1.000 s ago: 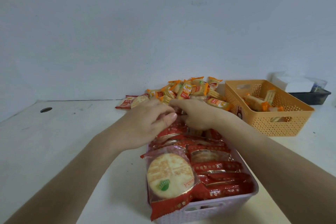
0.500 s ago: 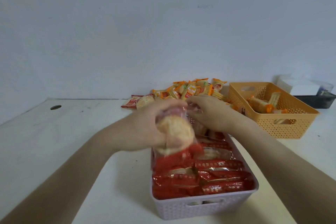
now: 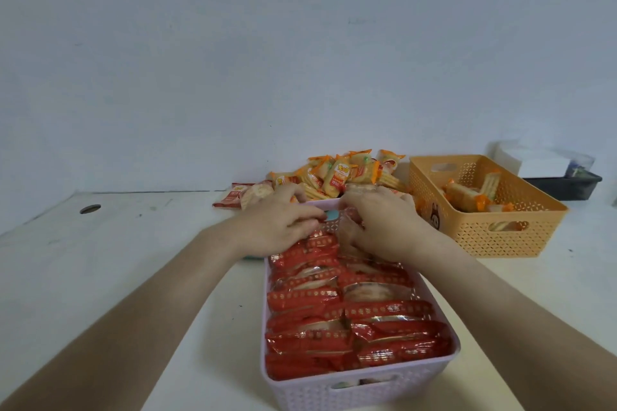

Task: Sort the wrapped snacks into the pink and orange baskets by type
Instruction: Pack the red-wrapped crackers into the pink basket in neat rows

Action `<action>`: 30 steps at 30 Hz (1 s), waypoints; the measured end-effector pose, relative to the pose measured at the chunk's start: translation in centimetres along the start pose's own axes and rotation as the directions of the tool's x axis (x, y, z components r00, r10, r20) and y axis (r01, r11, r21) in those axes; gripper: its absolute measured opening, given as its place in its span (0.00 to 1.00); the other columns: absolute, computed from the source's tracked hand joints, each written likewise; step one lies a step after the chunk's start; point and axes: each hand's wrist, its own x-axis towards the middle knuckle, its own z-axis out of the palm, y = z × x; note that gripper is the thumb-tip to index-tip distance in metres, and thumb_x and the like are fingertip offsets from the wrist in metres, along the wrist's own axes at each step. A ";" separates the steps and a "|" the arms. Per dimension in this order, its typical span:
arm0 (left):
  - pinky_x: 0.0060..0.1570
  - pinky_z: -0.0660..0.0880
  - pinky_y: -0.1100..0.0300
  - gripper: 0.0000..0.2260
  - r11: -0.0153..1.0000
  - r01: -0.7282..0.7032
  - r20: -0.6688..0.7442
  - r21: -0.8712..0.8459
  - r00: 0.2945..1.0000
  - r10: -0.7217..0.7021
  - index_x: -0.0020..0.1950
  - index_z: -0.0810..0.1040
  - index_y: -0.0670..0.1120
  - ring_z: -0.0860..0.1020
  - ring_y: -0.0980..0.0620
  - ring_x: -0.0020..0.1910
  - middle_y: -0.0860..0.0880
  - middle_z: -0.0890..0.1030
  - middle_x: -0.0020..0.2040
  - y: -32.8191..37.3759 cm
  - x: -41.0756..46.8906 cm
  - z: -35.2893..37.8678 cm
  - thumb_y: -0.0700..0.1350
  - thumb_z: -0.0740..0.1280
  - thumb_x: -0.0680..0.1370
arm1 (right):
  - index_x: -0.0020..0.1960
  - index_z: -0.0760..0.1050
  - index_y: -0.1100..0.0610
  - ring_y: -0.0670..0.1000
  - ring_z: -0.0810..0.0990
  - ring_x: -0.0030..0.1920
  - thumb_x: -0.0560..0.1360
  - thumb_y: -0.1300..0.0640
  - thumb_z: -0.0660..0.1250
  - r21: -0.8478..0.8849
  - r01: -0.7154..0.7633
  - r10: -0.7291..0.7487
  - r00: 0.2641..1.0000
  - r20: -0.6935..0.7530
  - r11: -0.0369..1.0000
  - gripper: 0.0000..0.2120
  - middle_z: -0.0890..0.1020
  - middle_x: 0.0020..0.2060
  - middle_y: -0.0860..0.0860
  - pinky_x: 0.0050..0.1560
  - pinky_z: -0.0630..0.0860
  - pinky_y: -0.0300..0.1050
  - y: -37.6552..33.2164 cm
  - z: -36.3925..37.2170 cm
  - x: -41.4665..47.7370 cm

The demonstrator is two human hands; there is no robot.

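Step in hand looks like tucking a cracker pkt (image 3: pixel 348 231) into the far end of the pink basket (image 3: pixel 360 392), atop rows of red pkts (image 3: pixel 334 317): R hand (image 3: pixel 384 223) is curled round it, L hand (image 3: pixel 280 220) has fingers bent onto the far row, can't tell if pinching or pressing. Next prob. calls for letting go & reaching far to the orange-wrapped pile (image 3: pixel 344 173), bound right for the orange basket (image 3: pixel 494 237).
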 end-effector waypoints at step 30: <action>0.39 0.75 0.47 0.12 0.992 -0.121 0.053 -0.033 0.991 0.122 0.37 0.81 0.47 0.75 0.51 0.34 0.48 0.79 0.34 5.2 1.3 -1.0 0.54 0.64 0.70 | 0.34 0.70 0.52 0.52 0.75 0.38 0.71 0.55 0.67 -0.066 0.016 -0.006 0.991 0.136 0.998 0.09 0.72 0.33 0.46 0.35 0.73 0.46 2.0 -2.1 0.4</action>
